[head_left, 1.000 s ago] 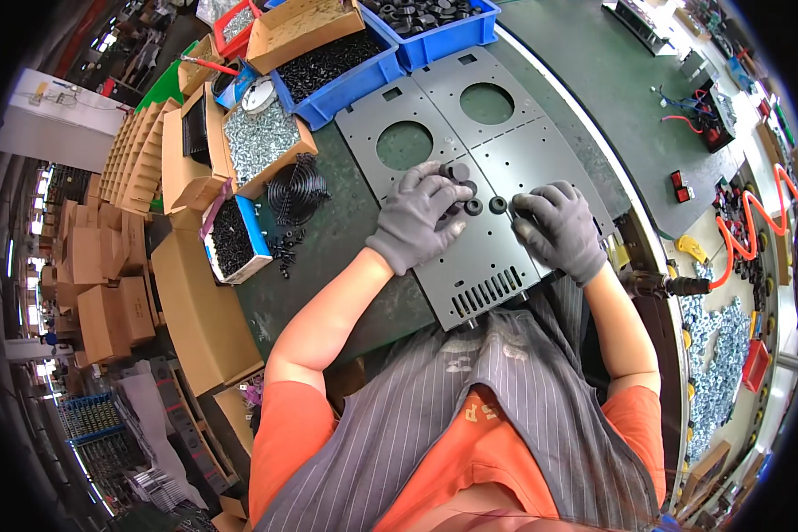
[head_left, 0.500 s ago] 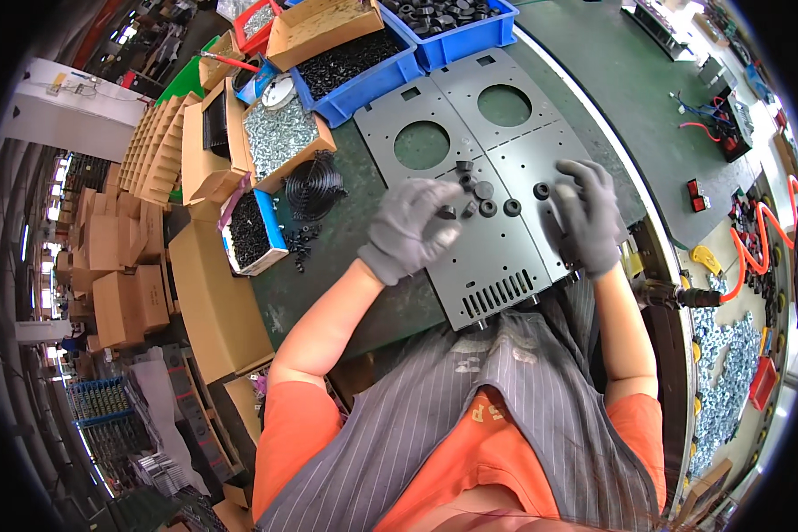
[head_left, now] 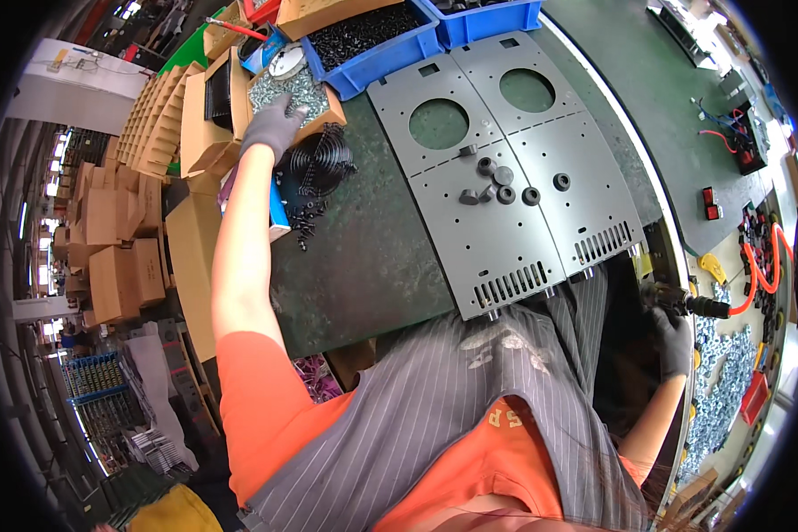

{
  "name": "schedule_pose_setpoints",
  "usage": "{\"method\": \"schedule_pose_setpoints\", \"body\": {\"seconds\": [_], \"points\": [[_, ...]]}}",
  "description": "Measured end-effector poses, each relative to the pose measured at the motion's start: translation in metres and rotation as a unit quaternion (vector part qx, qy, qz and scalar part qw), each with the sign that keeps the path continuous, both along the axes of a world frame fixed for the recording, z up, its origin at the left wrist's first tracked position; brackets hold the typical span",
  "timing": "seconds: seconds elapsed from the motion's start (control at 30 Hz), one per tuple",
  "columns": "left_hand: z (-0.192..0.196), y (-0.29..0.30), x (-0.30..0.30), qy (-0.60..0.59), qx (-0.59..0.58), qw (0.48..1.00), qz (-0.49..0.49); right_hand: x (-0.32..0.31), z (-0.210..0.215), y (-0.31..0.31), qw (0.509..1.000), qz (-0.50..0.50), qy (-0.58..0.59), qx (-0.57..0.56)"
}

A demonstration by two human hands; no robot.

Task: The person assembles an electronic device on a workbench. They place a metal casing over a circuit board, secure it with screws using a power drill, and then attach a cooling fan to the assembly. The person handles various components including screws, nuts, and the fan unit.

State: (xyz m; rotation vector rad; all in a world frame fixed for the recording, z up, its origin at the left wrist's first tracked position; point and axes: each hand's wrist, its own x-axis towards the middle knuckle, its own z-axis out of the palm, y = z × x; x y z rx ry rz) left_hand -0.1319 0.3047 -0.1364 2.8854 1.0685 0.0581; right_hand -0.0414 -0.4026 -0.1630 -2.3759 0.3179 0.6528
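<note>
My gloved left hand (head_left: 275, 127) reaches over the near edge of a cardboard box of silver screws (head_left: 309, 92). Its fingers are apart at the screws, and no screw shows in them. At the right table edge my gloved right hand (head_left: 674, 344) is just below a dark power screwdriver (head_left: 669, 297) on an orange coiled hose. Its fingers stretch up toward the tool; whether they touch it I cannot tell. Two grey metal panels (head_left: 452, 230) lie side by side before me, each with a large round hole and slots. Several black rubber feet (head_left: 503, 176) lie loose on them.
Blue bins (head_left: 355, 75) of small black parts stand behind the panels. Left of them are a black wire fan guard (head_left: 315, 164), loose black screws (head_left: 303, 220) and an open carton (head_left: 206, 133). Beyond the right edge, a second green bench (head_left: 656, 133) carries a wired unit and a red switch (head_left: 711, 204).
Both hands have left the panels. My left hand has moved left to the screw box; my right hand has dropped to the screwdriver at the right. The rubber feet stay on the panels.
</note>
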Motion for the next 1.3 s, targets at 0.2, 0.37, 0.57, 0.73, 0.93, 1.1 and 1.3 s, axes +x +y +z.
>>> {"method": "schedule_pose_setpoints", "body": {"seconds": [0.2,0.37,0.57,0.73,0.93,1.1,1.3], "points": [[0.001,0.009,0.029,0.110,-0.052,0.992,0.025,-0.007,-0.045,-0.016,0.962,0.018,-0.237,0.135],[-0.003,0.032,0.025,0.126,-0.114,0.985,0.015,-0.002,-0.064,-0.020,0.928,0.019,-0.255,0.271],[-0.014,0.036,0.028,0.022,-0.095,0.994,0.046,0.002,-0.067,-0.025,0.926,0.016,-0.208,0.314],[0.000,0.030,0.024,-0.302,-0.471,0.783,0.271,0.005,-0.069,-0.027,0.932,0.015,-0.186,0.310],[0.001,0.062,0.011,-0.437,-0.667,0.552,0.242,0.005,-0.058,-0.013,0.925,0.021,-0.157,0.346],[-0.004,0.084,0.011,-0.484,-0.731,0.392,0.280,0.009,-0.071,-0.022,0.915,0.031,-0.152,0.372],[0.014,0.040,0.011,-0.579,-0.713,0.329,0.219,0.011,-0.088,-0.032,0.915,0.033,-0.178,0.360]]}}
